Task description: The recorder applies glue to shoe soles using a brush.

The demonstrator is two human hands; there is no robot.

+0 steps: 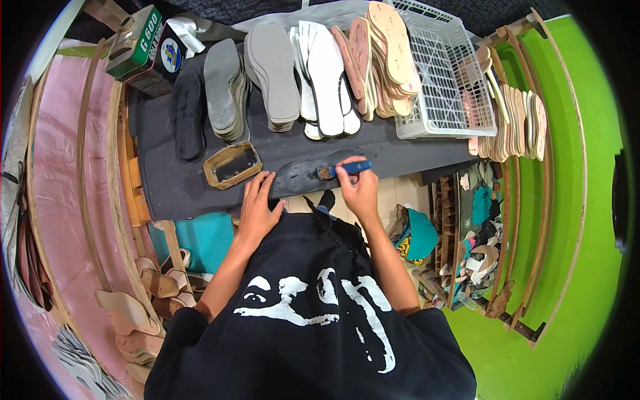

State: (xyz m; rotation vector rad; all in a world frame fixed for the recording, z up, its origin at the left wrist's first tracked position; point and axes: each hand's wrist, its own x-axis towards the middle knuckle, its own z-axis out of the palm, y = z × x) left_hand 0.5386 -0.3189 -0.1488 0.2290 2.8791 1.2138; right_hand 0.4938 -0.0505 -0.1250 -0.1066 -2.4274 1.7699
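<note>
A black shoe sole (293, 175) lies on the dark tabletop, its surface looking wet or smeared in patches. Pinched in my right hand (360, 192) is a paint brush (353, 169) with a blue handle; its bristles touch the sole. My left hand (259, 213) rests with fingers stretched out at the sole's left end, by the table's near edge. Just beyond those fingertips sits a shallow, octagonal tray (212, 172) with a stained yellowish rim and dark inside.
Along the table's far side stand black soles (189, 113), grey soles (273, 73), white insoles (325, 87) and beige insoles (389, 43) in stacks. A white plastic crate (445, 123) is at the right. A green and black can (143, 57) occupies the far left corner. Wooden racks flank both sides.
</note>
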